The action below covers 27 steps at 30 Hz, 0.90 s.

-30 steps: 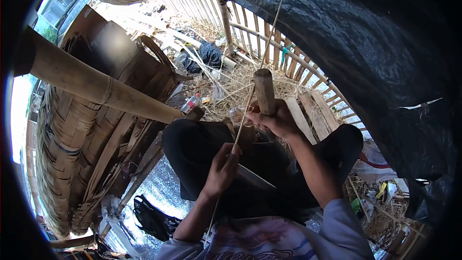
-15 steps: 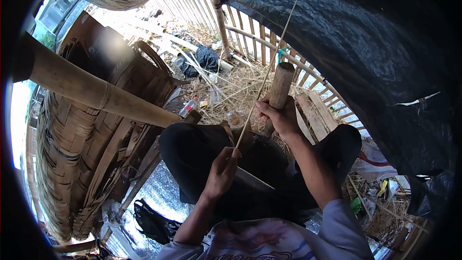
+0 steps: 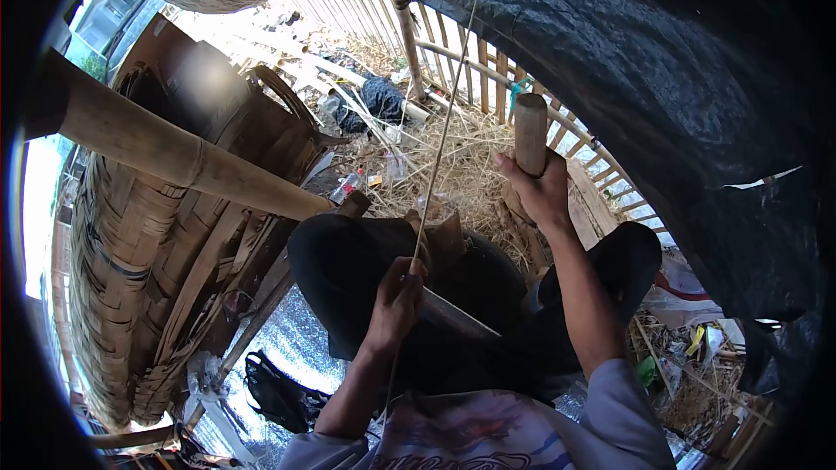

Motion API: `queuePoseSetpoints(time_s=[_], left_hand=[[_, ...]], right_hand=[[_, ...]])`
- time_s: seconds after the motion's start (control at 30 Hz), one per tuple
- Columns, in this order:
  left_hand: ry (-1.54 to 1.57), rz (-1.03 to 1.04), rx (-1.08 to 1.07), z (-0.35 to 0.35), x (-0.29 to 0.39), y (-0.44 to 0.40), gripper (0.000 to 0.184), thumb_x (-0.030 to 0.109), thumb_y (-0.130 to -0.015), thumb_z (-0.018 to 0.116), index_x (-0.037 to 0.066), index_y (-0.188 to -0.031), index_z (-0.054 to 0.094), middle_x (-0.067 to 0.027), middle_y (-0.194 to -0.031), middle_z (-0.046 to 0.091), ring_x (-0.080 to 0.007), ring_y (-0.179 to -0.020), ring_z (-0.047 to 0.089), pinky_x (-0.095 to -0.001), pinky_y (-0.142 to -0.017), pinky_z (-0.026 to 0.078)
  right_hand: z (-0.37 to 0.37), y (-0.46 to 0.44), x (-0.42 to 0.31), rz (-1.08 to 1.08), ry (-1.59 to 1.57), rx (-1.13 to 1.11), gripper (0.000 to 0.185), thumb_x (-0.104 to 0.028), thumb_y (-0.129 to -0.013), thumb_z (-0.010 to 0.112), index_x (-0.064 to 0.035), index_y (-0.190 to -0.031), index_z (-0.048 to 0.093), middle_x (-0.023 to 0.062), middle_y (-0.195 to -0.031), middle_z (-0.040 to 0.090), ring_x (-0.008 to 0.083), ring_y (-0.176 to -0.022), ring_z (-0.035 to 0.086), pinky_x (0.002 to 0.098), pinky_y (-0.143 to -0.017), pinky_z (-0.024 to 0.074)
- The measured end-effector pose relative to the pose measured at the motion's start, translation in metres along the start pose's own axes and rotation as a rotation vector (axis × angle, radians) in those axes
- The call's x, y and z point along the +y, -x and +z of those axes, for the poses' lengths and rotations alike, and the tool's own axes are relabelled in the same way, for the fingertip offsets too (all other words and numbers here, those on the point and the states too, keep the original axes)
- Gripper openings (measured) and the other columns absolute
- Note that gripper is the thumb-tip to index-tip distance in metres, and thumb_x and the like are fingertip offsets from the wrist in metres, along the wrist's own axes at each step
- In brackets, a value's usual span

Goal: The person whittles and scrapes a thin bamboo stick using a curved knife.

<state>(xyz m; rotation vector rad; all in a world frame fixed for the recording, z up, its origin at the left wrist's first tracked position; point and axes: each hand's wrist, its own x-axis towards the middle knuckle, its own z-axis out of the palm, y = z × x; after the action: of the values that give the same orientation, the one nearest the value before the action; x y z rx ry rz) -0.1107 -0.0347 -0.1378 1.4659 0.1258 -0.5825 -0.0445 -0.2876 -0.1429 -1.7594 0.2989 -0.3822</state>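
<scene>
My left hand [image 3: 397, 303], above my lap, pinches a long thin bamboo strip [image 3: 444, 130]. From the fingers the strip rises far up past the fence, and a thin tail of it runs down toward my shirt. My right hand [image 3: 542, 190] is closed around a thick round wooden handle [image 3: 530, 130] that points upward, its thumb lying along the side. Whatever joins the handle's lower end is hidden by the hand. The right hand is apart from the strip. A narrow metallic edge [image 3: 461, 315] lies slantwise over my lap, beside the left hand.
Large woven bamboo baskets [image 3: 131, 270] stand at left behind a thick bamboo pole [image 3: 196, 165]. Straw [image 3: 470, 165], a plastic bottle [image 3: 347, 185] and a black plastic bag [image 3: 381, 97] lie ahead. A bamboo fence [image 3: 488, 70] and dark tarpaulin [image 3: 662, 96] bound the right side.
My right hand with the handle has moved right, away from the strip its thumb was against. The strip's top has swung left, and its tail now shows below my left hand.
</scene>
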Motion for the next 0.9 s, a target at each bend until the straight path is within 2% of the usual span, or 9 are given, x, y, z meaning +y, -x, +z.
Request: queuePoseSetpoints(time_s=[0.1,0.17,0.2,0.27,0.5,0.63,0.67,0.8,0.9], left_hand=[[-0.044,0.11,0.005,0.001,-0.013,-0.008,0.018,0.027,-0.1,0.044,0.009,-0.096,0.049,0.007,-0.058,0.036,-0.0008,-0.042,0.028,-0.0187,-0.037,0.022],[0.004,0.082,0.008,0.003,-0.006,-0.009,0.018,0.026,-0.099,0.044,0.009,-0.097,0.05,0.0067,-0.061,0.038,-0.0005,-0.046,0.031,-0.018,-0.04,0.025],[0.048,0.056,0.005,0.005,-0.001,-0.01,0.017,0.025,-0.099,0.045,0.009,-0.098,0.05,0.0064,-0.064,0.039,-0.0003,-0.05,0.035,-0.0174,-0.042,0.028],[0.087,0.031,0.004,0.008,0.007,-0.012,0.018,0.026,-0.099,0.045,0.009,-0.099,0.05,0.0064,-0.062,0.038,-0.0003,-0.048,0.034,-0.0177,-0.041,0.027],[0.152,-0.031,-0.005,0.018,0.014,-0.029,0.021,0.028,-0.1,0.041,0.009,-0.1,0.05,0.0064,-0.061,0.034,-0.0013,-0.044,0.028,-0.0201,-0.038,0.02],[0.17,-0.019,-0.074,0.022,0.012,-0.037,0.022,0.031,-0.1,0.041,0.01,-0.096,0.049,0.0064,-0.061,0.034,-0.0014,-0.044,0.027,-0.02,-0.038,0.019],[0.189,-0.064,-0.086,0.023,0.015,-0.036,0.022,0.032,-0.1,0.042,0.011,-0.093,0.048,0.0066,-0.061,0.033,-0.0016,-0.044,0.026,-0.0198,-0.038,0.019],[0.223,-0.179,-0.094,0.027,0.024,-0.035,0.023,0.034,-0.099,0.042,0.015,-0.086,0.045,0.0076,-0.06,0.03,-0.0017,-0.043,0.024,-0.0196,-0.037,0.017],[0.276,-0.221,-0.178,0.027,0.02,-0.038,0.022,0.034,-0.099,0.042,0.017,-0.085,0.044,0.0087,-0.059,0.028,-0.0014,-0.042,0.022,-0.0195,-0.036,0.016]], right_hand=[[0.003,0.014,-0.008,-0.156,-0.346,-0.024,0.025,-0.02,-0.081,0.071,-0.0033,-0.075,0.054,0.0012,-0.063,0.055,0.0093,-0.054,0.053,0.0261,-0.049,0.0412],[-0.003,0.024,-0.02,-0.249,-0.759,-0.078,0.014,-0.006,-0.084,0.063,-0.0041,-0.081,0.05,0.0013,-0.062,0.049,0.0085,-0.051,0.049,0.0237,-0.045,0.0374],[-0.009,0.03,-0.037,-0.304,-0.853,-0.122,0.016,-0.008,-0.086,0.061,-0.0058,-0.079,0.046,0.0018,-0.061,0.046,0.0086,-0.049,0.043,0.0256,-0.046,0.0367],[-0.016,0.037,-0.05,-0.456,-0.834,-0.125,0.021,-0.022,-0.087,0.055,-0.0083,-0.083,0.04,-0.0007,-0.054,0.036,0.0098,-0.046,0.035,0.0271,-0.052,0.0367],[-0.026,0.055,-0.074,-0.712,-0.773,-0.214,0.031,-0.033,-0.088,0.058,-0.0078,-0.084,0.041,0.0012,-0.055,0.043,0.0111,-0.045,0.04,0.0293,-0.052,0.0378],[-0.014,0.046,-0.061,-0.882,-0.73,-0.365,0.029,-0.025,-0.083,0.067,-0.0042,-0.086,0.047,0.0038,-0.057,0.052,0.0157,-0.045,0.053,0.0313,-0.045,0.0481],[-0.006,0.052,-0.061,-0.863,-0.733,-0.335,0.035,-0.03,-0.083,0.069,-0.0057,-0.079,0.044,0.0039,-0.053,0.05,0.0146,-0.041,0.048,0.0301,-0.044,0.0447],[-0.002,0.049,-0.071,-1.095,-0.572,-0.536,0.023,-0.016,-0.076,0.067,-0.0023,-0.083,0.05,0.0035,-0.058,0.053,0.0161,-0.048,0.055,0.0312,-0.048,0.0497],[0.003,0.047,-0.064,-1.099,-0.486,-0.507,0.023,-0.015,-0.073,0.07,-0.0019,-0.079,0.051,0.0048,-0.06,0.054,0.0174,-0.049,0.055,0.0321,-0.048,0.0499]])
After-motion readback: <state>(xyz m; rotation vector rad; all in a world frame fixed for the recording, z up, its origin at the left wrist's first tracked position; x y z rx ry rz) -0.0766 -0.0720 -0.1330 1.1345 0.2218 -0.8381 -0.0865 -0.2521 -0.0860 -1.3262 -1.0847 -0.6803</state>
